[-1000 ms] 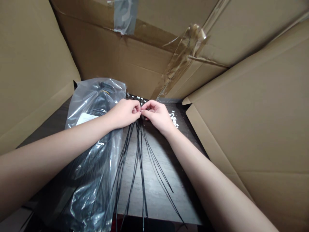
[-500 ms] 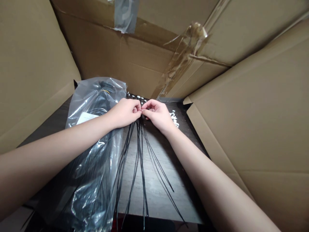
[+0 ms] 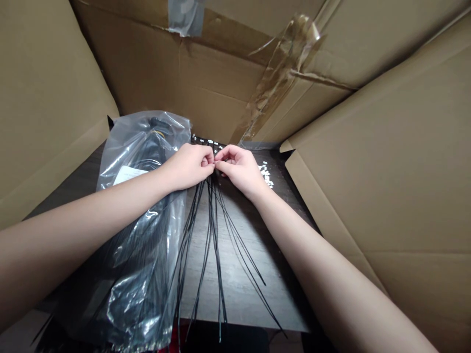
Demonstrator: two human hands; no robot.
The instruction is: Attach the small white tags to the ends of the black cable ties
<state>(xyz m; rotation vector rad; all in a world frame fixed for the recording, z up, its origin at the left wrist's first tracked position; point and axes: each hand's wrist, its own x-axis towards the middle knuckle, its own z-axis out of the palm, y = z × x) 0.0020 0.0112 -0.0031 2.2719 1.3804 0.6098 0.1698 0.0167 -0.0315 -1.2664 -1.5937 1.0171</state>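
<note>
My left hand (image 3: 192,164) and my right hand (image 3: 237,169) meet fingertip to fingertip over the dark table. Both are closed in a pinch. Whatever they hold between thumb and fingers is too small or hidden to make out. A fan of thin black wires (image 3: 216,245) spreads from beneath the fingers down toward the near table edge. Small white pieces, looking like connectors (image 3: 210,141), lie in a row just beyond the hands. Beside my right wrist is a loose pile of similar white pieces (image 3: 266,175).
A clear plastic bag (image 3: 142,255) of black wires, with a white label (image 3: 129,172), lies under my left forearm. Cardboard walls (image 3: 221,93) enclose the dark table (image 3: 243,289) at the back and both sides. Brown tape (image 3: 267,88) hangs wrinkled on the back wall.
The view has tilted down slightly, so the things beyond the hands sit a little higher. Both hands keep their pinch at the same spot, and the wires lie as before.
</note>
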